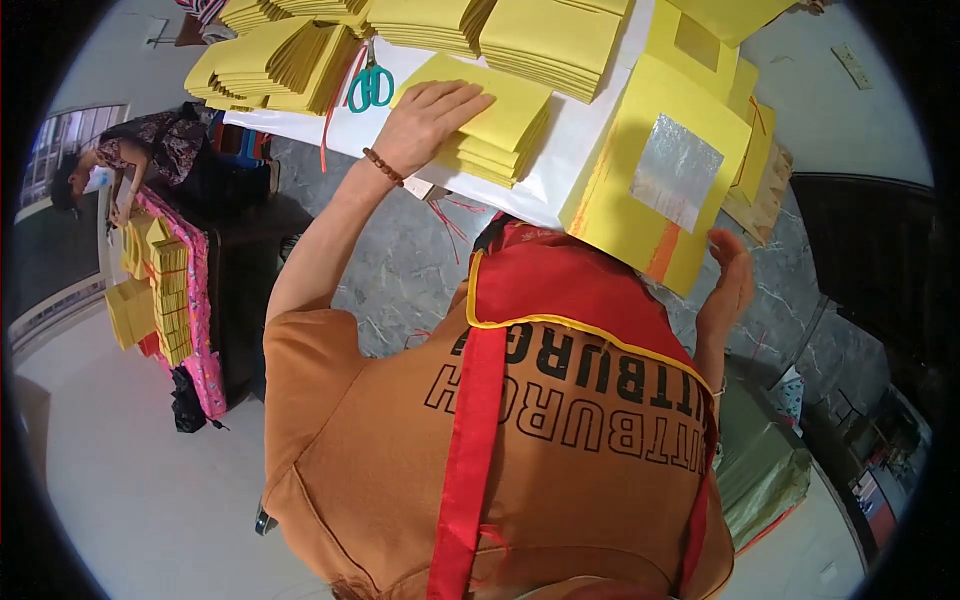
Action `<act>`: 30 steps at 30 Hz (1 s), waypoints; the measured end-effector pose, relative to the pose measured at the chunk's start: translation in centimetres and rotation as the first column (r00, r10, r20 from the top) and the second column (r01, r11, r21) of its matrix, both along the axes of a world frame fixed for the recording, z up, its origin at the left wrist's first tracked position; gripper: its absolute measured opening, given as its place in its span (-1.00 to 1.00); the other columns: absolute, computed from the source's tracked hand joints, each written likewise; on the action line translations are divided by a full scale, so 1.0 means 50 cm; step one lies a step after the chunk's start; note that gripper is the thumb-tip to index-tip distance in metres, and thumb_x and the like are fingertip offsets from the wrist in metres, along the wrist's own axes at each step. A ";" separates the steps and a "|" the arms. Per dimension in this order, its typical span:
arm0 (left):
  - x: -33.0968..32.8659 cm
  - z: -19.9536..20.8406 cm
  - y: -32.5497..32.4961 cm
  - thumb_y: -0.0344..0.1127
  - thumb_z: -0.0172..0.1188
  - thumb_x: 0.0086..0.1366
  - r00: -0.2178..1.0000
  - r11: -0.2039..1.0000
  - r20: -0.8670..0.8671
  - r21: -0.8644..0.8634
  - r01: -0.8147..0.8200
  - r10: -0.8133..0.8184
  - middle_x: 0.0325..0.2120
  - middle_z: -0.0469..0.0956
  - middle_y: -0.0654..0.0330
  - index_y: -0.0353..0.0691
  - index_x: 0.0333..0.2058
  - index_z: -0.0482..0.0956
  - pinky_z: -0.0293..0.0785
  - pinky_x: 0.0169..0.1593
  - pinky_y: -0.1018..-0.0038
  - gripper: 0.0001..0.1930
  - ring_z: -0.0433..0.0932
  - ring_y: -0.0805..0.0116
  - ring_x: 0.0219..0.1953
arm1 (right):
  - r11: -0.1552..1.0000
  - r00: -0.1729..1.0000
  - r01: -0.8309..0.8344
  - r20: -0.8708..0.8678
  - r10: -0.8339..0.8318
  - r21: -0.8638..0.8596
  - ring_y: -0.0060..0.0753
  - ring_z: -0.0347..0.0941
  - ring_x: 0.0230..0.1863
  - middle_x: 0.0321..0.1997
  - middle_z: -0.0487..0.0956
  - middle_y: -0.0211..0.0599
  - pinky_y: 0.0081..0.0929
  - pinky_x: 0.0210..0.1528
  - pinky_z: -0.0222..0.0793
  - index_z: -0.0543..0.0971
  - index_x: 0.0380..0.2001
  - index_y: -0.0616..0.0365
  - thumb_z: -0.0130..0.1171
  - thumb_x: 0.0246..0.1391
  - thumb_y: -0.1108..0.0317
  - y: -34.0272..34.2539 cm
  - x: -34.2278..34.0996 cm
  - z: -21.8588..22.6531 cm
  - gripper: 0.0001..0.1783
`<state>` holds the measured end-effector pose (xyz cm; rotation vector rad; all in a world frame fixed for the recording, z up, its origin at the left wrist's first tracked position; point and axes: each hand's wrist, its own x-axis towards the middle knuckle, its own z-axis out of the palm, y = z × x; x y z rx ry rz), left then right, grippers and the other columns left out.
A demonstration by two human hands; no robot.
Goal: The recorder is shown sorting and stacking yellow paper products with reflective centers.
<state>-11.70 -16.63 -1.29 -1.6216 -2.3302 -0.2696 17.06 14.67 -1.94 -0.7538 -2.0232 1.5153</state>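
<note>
The left hand lies palm down at the upper centre of the frame, fingers stretched out and close together, on a stack of folded yellow paper; its thumb is tucked where I can't see it. Over at the right, the right hand is open, fingers slightly bent, beside a yellow sheet; whether they touch, I can't tell. I count one silver patch on that sheet, one pair of teal-handled scissors left of the stack, and two larger yellow stacks at top centre, both cut off by the frame. The upper-left piles overlap too much to count.
</note>
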 end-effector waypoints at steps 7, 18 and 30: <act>0.026 -0.061 -0.022 -0.47 0.03 0.05 0.984 0.980 0.177 -0.198 0.000 0.035 0.13 0.30 0.12 -0.14 0.16 0.26 0.20 0.15 0.26 -0.40 0.28 0.16 0.15 | 1.000 0.999 0.003 0.041 -0.004 0.030 -0.37 0.42 -0.08 -0.12 0.54 -0.20 -0.42 -0.02 0.28 0.52 -0.15 0.31 -0.28 0.29 0.20 0.001 -0.002 -0.002 -0.56; 0.079 -0.127 -0.022 -0.49 -0.01 0.04 0.973 0.961 0.106 -0.211 -0.179 0.205 0.23 0.11 0.07 -0.22 0.22 0.11 -0.02 0.28 0.20 -0.31 0.08 0.13 0.26 | 0.996 0.995 -0.034 0.100 0.026 0.078 -0.38 0.41 -0.08 -0.14 0.52 -0.18 -0.45 -0.01 0.29 0.48 -0.11 0.33 -0.26 0.29 0.20 0.004 -0.007 0.000 -0.56; 0.065 0.010 0.011 -0.40 0.23 -0.13 0.946 0.961 0.304 -0.275 -0.028 0.115 0.25 0.05 0.02 -0.15 0.26 0.01 -0.06 0.27 0.11 -0.08 0.03 0.02 0.27 | 0.986 0.995 -0.093 0.033 0.089 0.137 -0.39 0.40 -0.07 -0.16 0.55 -0.28 -0.46 0.02 0.26 0.53 -0.19 0.27 -0.13 0.23 0.34 0.006 -0.007 0.017 -0.72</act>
